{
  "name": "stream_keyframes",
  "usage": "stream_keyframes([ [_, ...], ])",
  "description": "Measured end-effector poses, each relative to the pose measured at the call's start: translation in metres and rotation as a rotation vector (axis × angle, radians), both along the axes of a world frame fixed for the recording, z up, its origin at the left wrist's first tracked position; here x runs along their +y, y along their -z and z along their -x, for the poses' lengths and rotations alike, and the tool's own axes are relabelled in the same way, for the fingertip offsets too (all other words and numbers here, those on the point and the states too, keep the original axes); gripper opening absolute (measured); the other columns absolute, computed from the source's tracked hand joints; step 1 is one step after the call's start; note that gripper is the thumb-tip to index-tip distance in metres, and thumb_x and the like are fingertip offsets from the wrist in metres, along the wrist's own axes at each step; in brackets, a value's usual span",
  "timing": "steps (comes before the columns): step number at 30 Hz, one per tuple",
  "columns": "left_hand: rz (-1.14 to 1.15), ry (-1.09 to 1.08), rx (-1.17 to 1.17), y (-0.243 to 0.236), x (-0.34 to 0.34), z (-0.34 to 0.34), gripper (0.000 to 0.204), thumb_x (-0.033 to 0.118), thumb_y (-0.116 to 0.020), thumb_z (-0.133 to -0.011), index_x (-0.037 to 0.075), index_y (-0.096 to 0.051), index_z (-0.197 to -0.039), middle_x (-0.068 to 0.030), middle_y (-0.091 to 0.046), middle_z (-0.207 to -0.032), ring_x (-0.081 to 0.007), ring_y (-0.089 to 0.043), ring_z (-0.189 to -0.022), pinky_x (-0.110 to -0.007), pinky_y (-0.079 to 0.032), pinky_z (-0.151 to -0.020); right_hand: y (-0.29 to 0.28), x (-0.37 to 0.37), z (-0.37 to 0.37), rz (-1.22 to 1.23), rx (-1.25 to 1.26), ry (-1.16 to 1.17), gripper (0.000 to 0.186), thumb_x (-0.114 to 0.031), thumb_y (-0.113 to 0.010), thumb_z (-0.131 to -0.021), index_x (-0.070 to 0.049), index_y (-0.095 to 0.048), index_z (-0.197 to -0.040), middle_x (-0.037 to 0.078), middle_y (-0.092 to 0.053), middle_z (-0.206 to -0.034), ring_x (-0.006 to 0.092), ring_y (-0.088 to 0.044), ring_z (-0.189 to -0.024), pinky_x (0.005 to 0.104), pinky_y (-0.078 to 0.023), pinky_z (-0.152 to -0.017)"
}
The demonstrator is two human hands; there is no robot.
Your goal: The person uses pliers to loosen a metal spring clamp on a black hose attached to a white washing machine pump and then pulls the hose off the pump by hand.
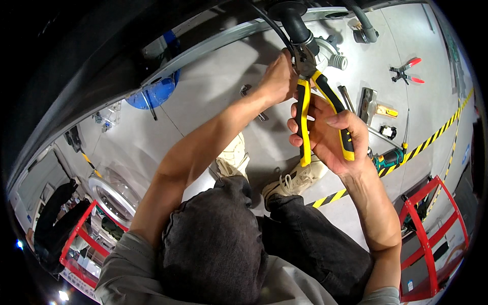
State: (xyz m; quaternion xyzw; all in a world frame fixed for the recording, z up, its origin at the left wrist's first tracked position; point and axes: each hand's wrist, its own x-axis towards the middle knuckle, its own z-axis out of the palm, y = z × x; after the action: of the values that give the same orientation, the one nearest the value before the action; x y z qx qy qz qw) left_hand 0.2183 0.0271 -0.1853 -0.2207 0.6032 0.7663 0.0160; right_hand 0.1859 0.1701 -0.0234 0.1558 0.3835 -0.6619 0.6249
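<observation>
My right hand is wrapped round the yellow-and-black handles of a pair of pliers. The handles stand spread apart, and the jaws point up at the lower end of a black rubber hose. Whether the jaws bite on a clamp there is too small to tell. My left hand is closed beside the plier head, close under the hose. Its fingertips are hidden, so what they grip does not show. Just right of the jaws sits a white plastic pump-like part with a ribbed round cap.
On the grey floor to the right lie a hammer, red-handled pliers and a green power tool. A metal panel edge runs overhead. Red frames stand lower right and lower left, near a round washer door.
</observation>
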Motion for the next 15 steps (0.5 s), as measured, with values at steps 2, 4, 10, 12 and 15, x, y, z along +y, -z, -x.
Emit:
stream_keyframes([
  [2,0.027,-0.015,-0.010,-0.002,0.001,-0.001,0.027,0.005,-0.068,-0.089,0.008,-0.049,-0.107,-0.0009,-0.057,-0.093,-0.0101,-0.061,-0.077,-0.025,-0.057,-0.066,-0.002,0.000,0.001,-0.001,0.003,-0.002,0.068,-0.030,-0.056,-0.067,-0.002,-0.045,-0.128,0.012,-0.051,-0.106,0.0235,-0.050,-0.089,0.0354,-0.042,-0.076],
  [4,0.117,-0.051,-0.014,-0.003,0.004,-0.004,0.026,0.006,-0.067,-0.089,0.007,-0.049,-0.109,-0.0026,-0.059,-0.096,-0.0114,-0.061,-0.074,-0.026,-0.056,-0.063,-0.003,0.000,0.003,0.005,0.010,-0.014,0.068,-0.030,-0.056,-0.067,-0.001,-0.045,-0.127,0.012,-0.050,-0.105,0.0218,-0.049,-0.086,0.0339,-0.041,-0.072],
  [10,0.149,-0.005,-0.107,-0.042,0.004,0.001,0.045,0.006,-0.071,-0.082,0.001,-0.049,-0.121,-0.0075,-0.062,-0.105,-0.0156,-0.061,-0.094,-0.028,-0.053,-0.070,-0.010,0.010,0.019,-0.050,0.031,-0.012,0.069,-0.032,-0.057,-0.067,0.004,-0.046,-0.125,0.012,-0.052,-0.102,0.0198,-0.049,-0.077,0.0297,-0.041,-0.060],
  [12,0.178,-0.039,-0.081,-0.040,0.003,-0.002,0.050,0.011,-0.076,-0.078,-0.001,-0.050,-0.119,-0.0099,-0.064,-0.106,-0.0183,-0.062,-0.098,-0.031,-0.053,-0.078,-0.013,0.010,0.024,-0.049,0.019,-0.010,0.070,-0.033,-0.057,-0.068,0.006,-0.046,-0.126,0.013,-0.053,-0.100,0.0197,-0.050,-0.075,0.0297,-0.042,-0.057],
  [15,0.226,-0.044,-0.036,-0.037,-0.003,-0.007,0.059,0.023,-0.084,-0.072,-0.005,-0.051,-0.113,-0.0148,-0.066,-0.109,-0.0236,-0.065,-0.101,-0.036,-0.052,-0.089,-0.018,0.011,0.038,0.025,-0.080,0.024,0.056,-0.032,-0.052,-0.076,0.005,-0.052,-0.118,0.016,-0.059,-0.099,0.0243,-0.054,-0.078,0.0333,-0.044,-0.061],
])
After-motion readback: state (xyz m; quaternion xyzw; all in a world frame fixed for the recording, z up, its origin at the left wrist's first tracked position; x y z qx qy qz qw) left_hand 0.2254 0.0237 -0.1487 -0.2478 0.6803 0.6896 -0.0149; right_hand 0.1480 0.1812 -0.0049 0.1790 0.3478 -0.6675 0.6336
